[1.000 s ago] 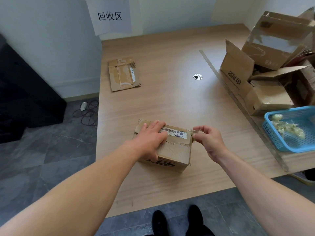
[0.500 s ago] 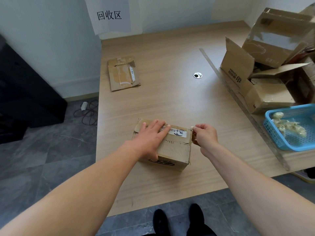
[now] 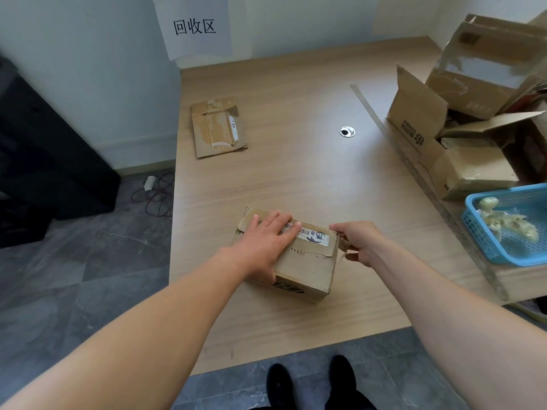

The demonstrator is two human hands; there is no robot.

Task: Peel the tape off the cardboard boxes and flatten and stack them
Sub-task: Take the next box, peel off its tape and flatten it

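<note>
Box: the small cardboard box (image 3: pixel 305 267) sits near the front edge of the table (image 3: pixel 296 173), right in front of you, top flaps closed and a shipping label (image 3: pixel 310 233) across them.
Left hand: your left hand (image 3: pixel 263 247) lies flat on the lid with the fingers straight. It pins the box down and isn't wrapped around anything.
Right hand: your right hand (image 3: pixel 359 241) is at the box's right edge, fingers curled in and pinching the loose end of the tape (image 3: pixel 344 246).
Tape: it looks crinkly and brownish where it has lifted. My guess is it's thin and stretchy and will snap if you yank it.
How the box handles: probably light and empty, so it'll slide on that smooth tabletop unless you lean on it. The walls look stiff, but the lid's paper skin is already torn and soft along the seam.
Where to hold: press down close to the seam and pull the strip low and flat, not straight up.
Risk: the label overlaps the seam, so the tape may tear there.
Stack spot: a flattened box (image 3: pixel 217 128) lies at the far left, well away from this one.
Still to do: a pile of boxes (image 3: pixel 473 170) waits on the right.
Scraps: the blue basket (image 3: pixel 478 232) beside it has balled-up tape in it.
</note>
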